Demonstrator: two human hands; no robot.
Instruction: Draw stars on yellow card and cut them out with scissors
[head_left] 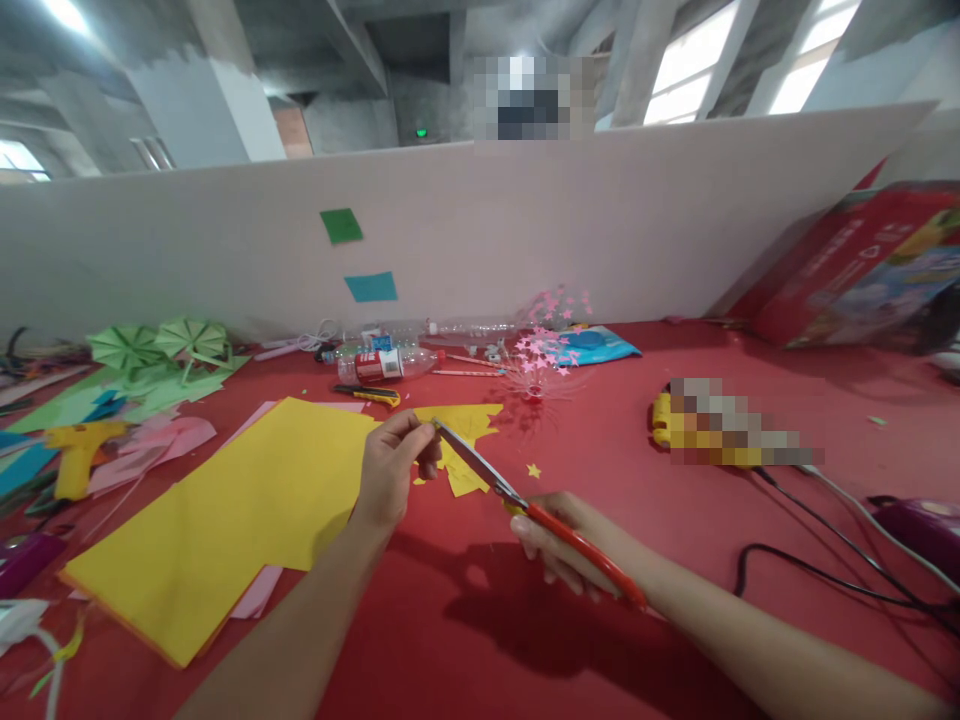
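Observation:
My right hand (574, 535) is wrapped round a pair of red-handled scissors (474, 459), whose blades point up and left and look nearly closed. At their tips, the thumb and fingers of my left hand (391, 468) are pinched together; whatever lies between them is too small to make out. Cut yellow paper scraps (466, 482) lie just behind my left hand. A small yellow paper star (533, 470) rests on the red table (420, 640) beyond the blades. Left of my left hand spread large yellow paper sheets (232, 510), with pink paper under them.
Behind lie a utility knife (367, 394), plastic bottles (386, 365), a pink star ornament (544, 350) and a blue packet (600, 346). A yellow glue gun (71, 455) and green paper umbrellas (124, 347) are left. A yellow corded device (661, 420) sits right. A white partition (465, 230) closes the back.

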